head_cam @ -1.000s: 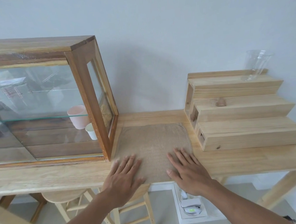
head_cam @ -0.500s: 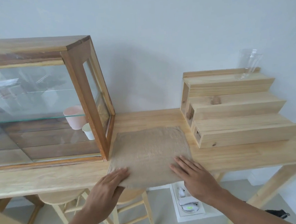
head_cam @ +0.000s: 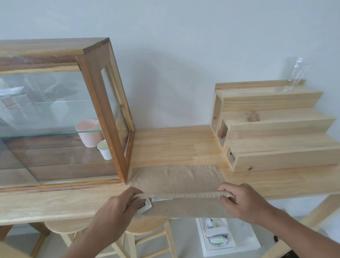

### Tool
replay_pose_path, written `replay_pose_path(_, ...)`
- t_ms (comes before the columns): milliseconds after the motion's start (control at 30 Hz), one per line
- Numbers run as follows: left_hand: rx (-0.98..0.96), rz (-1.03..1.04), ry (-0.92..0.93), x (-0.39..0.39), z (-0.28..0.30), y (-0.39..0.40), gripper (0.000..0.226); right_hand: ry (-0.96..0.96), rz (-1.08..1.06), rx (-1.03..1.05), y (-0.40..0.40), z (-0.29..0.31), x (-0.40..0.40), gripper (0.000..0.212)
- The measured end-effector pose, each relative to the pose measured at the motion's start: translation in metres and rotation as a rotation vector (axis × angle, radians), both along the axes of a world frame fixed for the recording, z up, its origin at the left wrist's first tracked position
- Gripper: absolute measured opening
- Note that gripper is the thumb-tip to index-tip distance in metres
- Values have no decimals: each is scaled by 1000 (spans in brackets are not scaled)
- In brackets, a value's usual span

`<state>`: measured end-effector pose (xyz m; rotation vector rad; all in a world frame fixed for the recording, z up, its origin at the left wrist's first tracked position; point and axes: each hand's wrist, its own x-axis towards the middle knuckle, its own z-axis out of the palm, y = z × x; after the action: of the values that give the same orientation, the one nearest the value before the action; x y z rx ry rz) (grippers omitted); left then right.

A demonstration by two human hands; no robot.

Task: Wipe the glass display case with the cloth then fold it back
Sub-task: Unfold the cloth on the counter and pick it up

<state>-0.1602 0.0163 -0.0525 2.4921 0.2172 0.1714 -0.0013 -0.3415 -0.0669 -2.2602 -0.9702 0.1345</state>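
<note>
A tan cloth lies on the wooden table just right of the glass display case, which has a wooden frame. The cloth's near part hangs over the table's front edge. My left hand pinches the cloth's left corner, where a white label shows. My right hand grips the right corner. A raised, rolled edge of cloth runs between the two hands.
Inside the case stand a pink cup and a small white cup. A stepped wooden stand with a clear glass on top sits at the right. Wooden stools and a white device are on the floor below.
Both hands went from lying flat on the cloth to gripping its near corners. The cloth slid toward me, lifted at the front edge, and now covers less of the table.
</note>
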Motion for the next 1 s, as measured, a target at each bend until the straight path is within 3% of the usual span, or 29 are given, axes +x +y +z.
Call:
replay_pose_path(200, -71, 161, -61, 45, 14, -3, 1, 213, -209, 123, 19, 13, 17, 12)
replay_pose_path(533, -38, 363, -45, 105, 18, -16, 6, 79, -620, -188, 48, 12, 46, 29)
replay_pose_path(733, 71, 373, 58, 114, 9, -16, 24, -52, -614, -350, 57, 9, 45, 14)
replay_pose_path(900, 243, 312, 73, 103, 6, -29, 33, -317, -566, -480, 58, 4, 33, 44)
replay_pose_path(1000, 382, 174, -35, 93, 5, -46, 38, -426, -504, -378, 61, -2, 29, 32)
